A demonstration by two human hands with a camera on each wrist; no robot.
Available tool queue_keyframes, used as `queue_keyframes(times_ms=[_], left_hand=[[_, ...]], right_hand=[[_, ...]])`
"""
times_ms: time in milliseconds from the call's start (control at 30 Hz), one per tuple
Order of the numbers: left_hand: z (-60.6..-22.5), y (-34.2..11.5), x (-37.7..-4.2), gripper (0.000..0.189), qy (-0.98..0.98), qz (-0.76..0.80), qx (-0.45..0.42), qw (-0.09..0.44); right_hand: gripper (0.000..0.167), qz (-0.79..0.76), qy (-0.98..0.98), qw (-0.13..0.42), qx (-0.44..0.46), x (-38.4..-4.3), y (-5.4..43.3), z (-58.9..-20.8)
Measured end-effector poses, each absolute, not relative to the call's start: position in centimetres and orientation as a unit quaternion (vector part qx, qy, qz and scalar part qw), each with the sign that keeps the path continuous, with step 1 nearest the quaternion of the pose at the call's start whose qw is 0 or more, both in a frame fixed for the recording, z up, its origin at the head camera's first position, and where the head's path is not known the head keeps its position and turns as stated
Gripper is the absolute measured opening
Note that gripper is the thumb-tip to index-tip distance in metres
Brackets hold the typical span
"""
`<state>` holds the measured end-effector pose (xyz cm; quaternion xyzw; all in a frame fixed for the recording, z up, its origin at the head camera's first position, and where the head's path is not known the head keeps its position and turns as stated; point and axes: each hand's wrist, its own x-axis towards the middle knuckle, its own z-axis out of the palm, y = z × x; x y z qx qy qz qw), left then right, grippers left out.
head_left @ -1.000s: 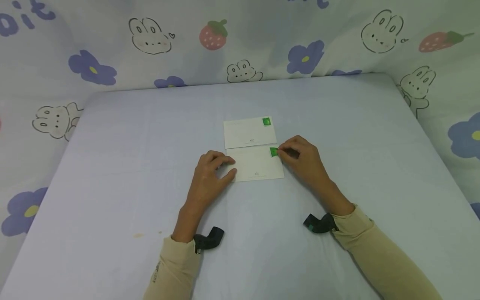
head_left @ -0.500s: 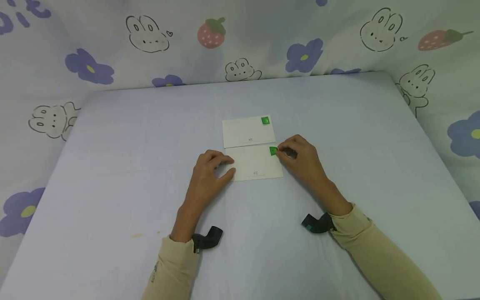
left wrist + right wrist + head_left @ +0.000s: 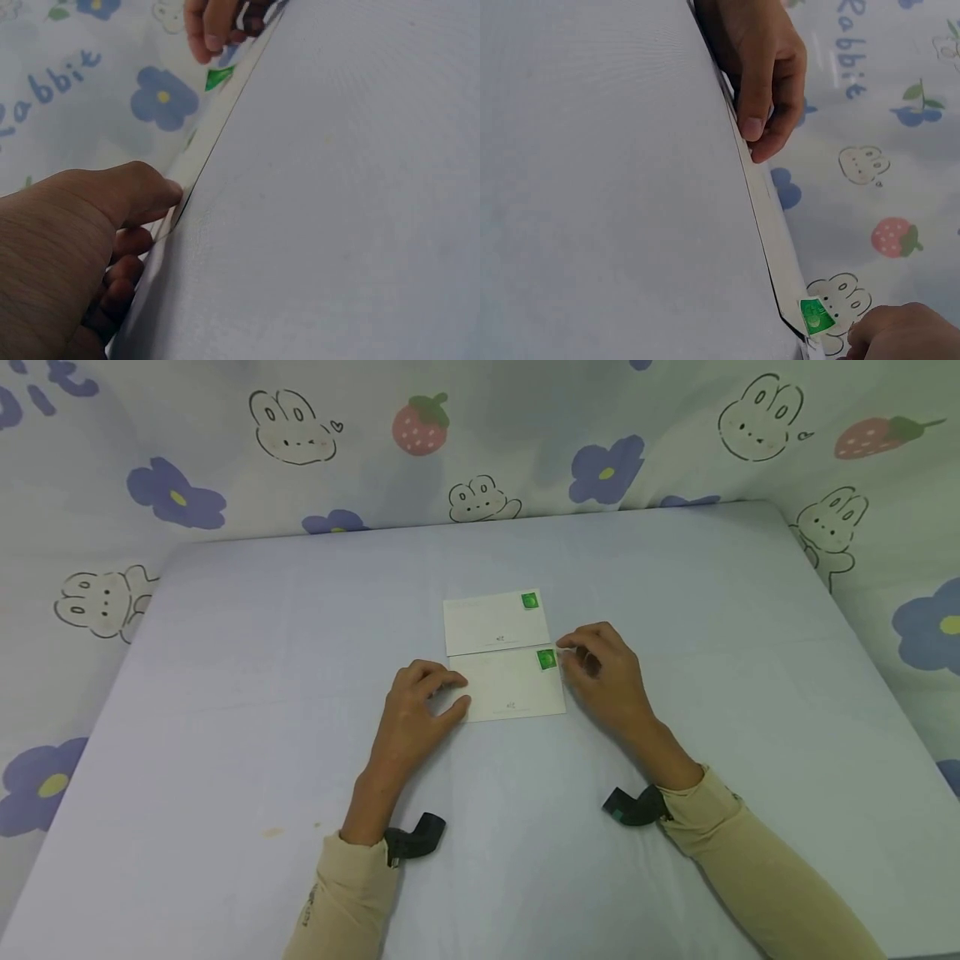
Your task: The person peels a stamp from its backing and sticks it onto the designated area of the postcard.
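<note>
Two white envelopes lie one behind the other in the head view. The far envelope (image 3: 487,622) and the near envelope (image 3: 502,681) each bear a small green stamp at the upper right corner. On the near one, the green stamp (image 3: 546,659) shows whole. My left hand (image 3: 420,710) rests its thumb and fingertips on that envelope's left end. Just right of the stamp is my right hand (image 3: 607,681), fingers bent with a gap between index finger and thumb, holding nothing visible. In the right wrist view the stamp (image 3: 817,316) appears beside the right-hand knuckles.
A pale cloth covers the table (image 3: 262,627). Behind it and along the sides hangs a white curtain (image 3: 517,427) printed with rabbits, strawberries and blue flowers. A black wrist camera (image 3: 420,835) sits on the left wrist, another black wrist camera (image 3: 636,807) on the right.
My right-hand fingertips have come off the near envelope's stamp and shifted slightly up and right. The stamp now lies uncovered at the corner. My left hand has stayed put.
</note>
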<state>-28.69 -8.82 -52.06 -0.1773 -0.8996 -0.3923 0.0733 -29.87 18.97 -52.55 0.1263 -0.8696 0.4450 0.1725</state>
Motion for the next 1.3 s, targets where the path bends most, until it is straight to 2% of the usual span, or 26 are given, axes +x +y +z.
queue_keyframes(times_ms=[133, 267, 633, 933, 1167, 1300], left_hand=[[-52.01, -8.74, -28.68, 0.017, -0.896, -0.398, -0.181, 0.074], [-52.04, -8.74, -28.66, 0.016, -0.896, -0.398, -0.183, 0.076], [-52.10, -8.82, -28.51, 0.015, -0.897, -0.394, -0.183, 0.079], [-52.14, -8.77, -28.49, 0.015, -0.899, -0.391, -0.180, 0.077], [-52.15, -8.65, -28.47, 0.015, -0.898, -0.391, -0.182, 0.085], [-52.14, -8.65, -28.45, 0.016, -0.899, -0.389, -0.181, 0.085]], right_hand=[[0.015, 0.452, -0.857, 0.203, 0.145, -29.90, 19.09, -52.66], [0.014, 0.451, -0.853, 0.206, 0.160, -29.90, 19.21, -52.75], [0.019, 0.457, -0.848, 0.189, 0.190, -29.84, 19.15, -53.03], [0.019, 0.436, -0.861, 0.163, 0.204, -29.87, 19.27, -53.10], [0.019, 0.407, -0.883, 0.122, 0.200, -29.90, 19.34, -52.99], [0.020, 0.388, -0.887, 0.120, 0.217, -29.94, 19.41, -52.92]])
